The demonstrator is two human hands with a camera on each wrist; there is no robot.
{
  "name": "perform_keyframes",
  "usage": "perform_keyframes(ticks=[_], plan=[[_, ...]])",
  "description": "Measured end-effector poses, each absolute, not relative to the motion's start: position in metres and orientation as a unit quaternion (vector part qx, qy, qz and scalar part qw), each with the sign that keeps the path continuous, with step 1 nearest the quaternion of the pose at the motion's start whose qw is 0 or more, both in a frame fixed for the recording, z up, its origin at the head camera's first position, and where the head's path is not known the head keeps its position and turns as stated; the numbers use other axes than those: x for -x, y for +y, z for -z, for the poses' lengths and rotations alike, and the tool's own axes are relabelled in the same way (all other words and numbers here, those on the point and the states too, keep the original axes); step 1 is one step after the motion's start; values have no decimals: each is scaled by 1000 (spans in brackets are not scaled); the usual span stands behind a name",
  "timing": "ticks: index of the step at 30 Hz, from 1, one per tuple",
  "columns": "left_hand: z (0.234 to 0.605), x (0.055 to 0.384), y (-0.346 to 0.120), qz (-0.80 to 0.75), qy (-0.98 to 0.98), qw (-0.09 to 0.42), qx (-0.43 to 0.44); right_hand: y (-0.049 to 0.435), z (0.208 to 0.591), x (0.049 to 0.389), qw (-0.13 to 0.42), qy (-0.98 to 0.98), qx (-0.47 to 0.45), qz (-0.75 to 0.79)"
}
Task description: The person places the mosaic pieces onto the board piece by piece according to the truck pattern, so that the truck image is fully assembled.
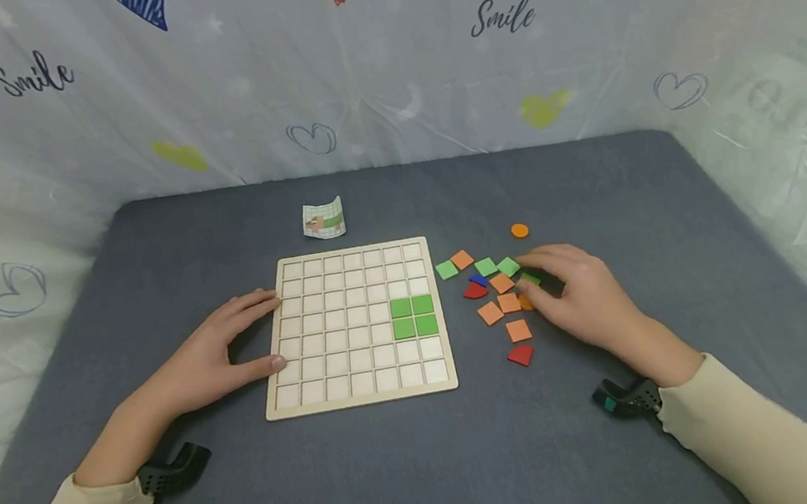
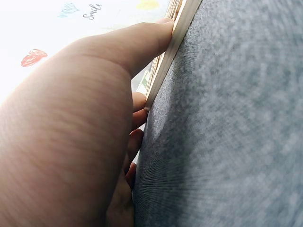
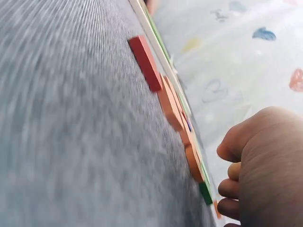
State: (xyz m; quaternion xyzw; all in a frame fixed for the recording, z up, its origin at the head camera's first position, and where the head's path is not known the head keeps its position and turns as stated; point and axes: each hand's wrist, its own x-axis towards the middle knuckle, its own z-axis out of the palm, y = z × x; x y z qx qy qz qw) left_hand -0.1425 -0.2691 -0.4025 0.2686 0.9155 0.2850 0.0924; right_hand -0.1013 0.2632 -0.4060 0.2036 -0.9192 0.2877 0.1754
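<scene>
A pale wooden grid board (image 1: 335,320) lies on the table, with a block of several green squares (image 1: 400,308) set in its right side. The left hand (image 1: 215,355) touches the board's left edge with thumb and fingers spread; the left wrist view shows the thumb (image 2: 147,42) against the edge. Over the loose pieces right of the board is the right hand (image 1: 582,293), its fingers bent loosely near a green tile (image 1: 508,266) and partly covering another green piece (image 1: 530,279). In the right wrist view, that hand (image 3: 270,165) appears apart from the pieces, and no piece shows between its fingers.
Orange squares (image 1: 518,330), red pieces (image 1: 520,355), a blue piece (image 1: 478,280) and more green tiles lie scattered beside the board. An orange disc (image 1: 519,230) sits farther back. Behind the board is a small printed paper (image 1: 324,220). A patterned curtain (image 1: 410,58) hangs behind the table.
</scene>
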Motion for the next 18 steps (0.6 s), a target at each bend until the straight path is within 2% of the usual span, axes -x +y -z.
perform_keyframes(ticks=[18], plan=[[399, 141, -266, -283, 916, 93, -270, 270, 408, 99, 115, -944, -174, -256]])
